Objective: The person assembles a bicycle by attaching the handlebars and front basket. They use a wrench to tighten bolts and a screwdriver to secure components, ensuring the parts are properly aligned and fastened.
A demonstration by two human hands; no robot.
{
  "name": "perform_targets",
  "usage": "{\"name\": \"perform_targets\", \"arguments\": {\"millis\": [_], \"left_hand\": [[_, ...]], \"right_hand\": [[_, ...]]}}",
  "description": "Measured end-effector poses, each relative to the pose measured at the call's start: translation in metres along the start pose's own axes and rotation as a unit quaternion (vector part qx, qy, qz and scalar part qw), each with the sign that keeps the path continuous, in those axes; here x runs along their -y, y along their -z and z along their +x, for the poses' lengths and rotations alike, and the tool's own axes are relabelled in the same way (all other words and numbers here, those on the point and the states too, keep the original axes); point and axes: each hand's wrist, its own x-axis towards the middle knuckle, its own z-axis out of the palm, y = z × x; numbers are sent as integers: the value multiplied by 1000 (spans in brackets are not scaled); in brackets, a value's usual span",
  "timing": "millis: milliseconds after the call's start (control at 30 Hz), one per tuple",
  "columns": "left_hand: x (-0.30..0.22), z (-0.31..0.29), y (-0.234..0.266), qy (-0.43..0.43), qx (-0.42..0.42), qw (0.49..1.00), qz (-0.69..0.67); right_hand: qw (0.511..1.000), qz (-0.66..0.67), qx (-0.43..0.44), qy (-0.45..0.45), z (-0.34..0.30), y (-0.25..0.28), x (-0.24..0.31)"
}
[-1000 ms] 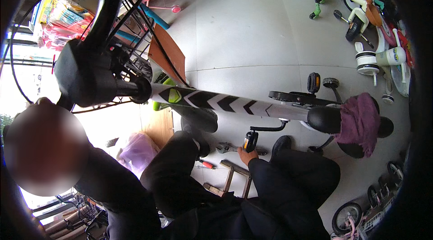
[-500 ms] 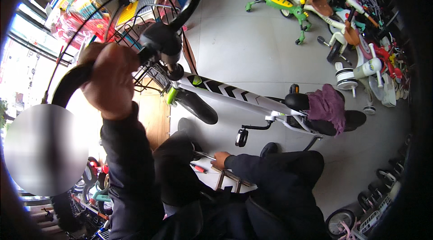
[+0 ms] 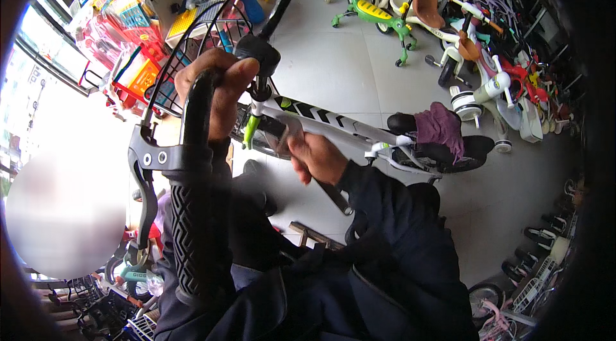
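A white bicycle with black chevrons on its frame (image 3: 333,121) stands before me. My left hand (image 3: 218,87) is wrapped round the black handlebar (image 3: 197,110), close to the stem (image 3: 258,52). Nearer to me on that side are the brake lever (image 3: 142,180) and the patterned rubber grip (image 3: 192,232). My right hand (image 3: 319,156) is closed on a flat metal wrench (image 3: 335,198). Its upper end lies in front of the front wheel, beside the green-tipped fork (image 3: 250,129); I cannot tell whether it touches the bicycle. A purple cloth (image 3: 439,132) covers part of the saddle.
A wire basket (image 3: 168,81) hangs at the bicycle's front. Packaged toys (image 3: 131,17) are piled at the far left. A green ride-on toy (image 3: 378,17) and several children's bikes crowd the far right. A small wooden stool (image 3: 308,233) stands low by my legs.
My right hand has risen from near the stool to the front of the bicycle, bringing the wrench. My left hand still grips the handlebar, whose near grip and brake lever now show.
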Motion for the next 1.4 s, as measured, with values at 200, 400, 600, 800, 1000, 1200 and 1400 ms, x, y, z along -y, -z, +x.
{"name": "perform_targets", "arguments": {"millis": [200, 400, 600, 800, 1000, 1200, 1400], "left_hand": [[-10, -10, -11, 37, -2, 999, -32], [-10, -16, -17, 54, -10, 998, -8], [-2, -14, -21, 27, -25, 999, -25], [-6, -19, -25, 4, -37, 999, -21], [-15, -26, -33, 5, -56, 998, 9], [-13, -29, -34, 5, -64, 998, -7], [-5, -29, -33, -29, -70, 996, 48]], "right_hand": [[995, 82, -33, -42, 29, 8, 33], [990, 45, 4, -131, 39, 31, 51], [978, 141, -21, -154, 39, 18, 49], [986, 137, -52, -81, 42, -2, 39], [969, 216, -113, -47, 46, -34, 28], [949, 269, -164, -20, 48, -54, 26], [925, 306, -227, -21, 51, -75, 33]]}}
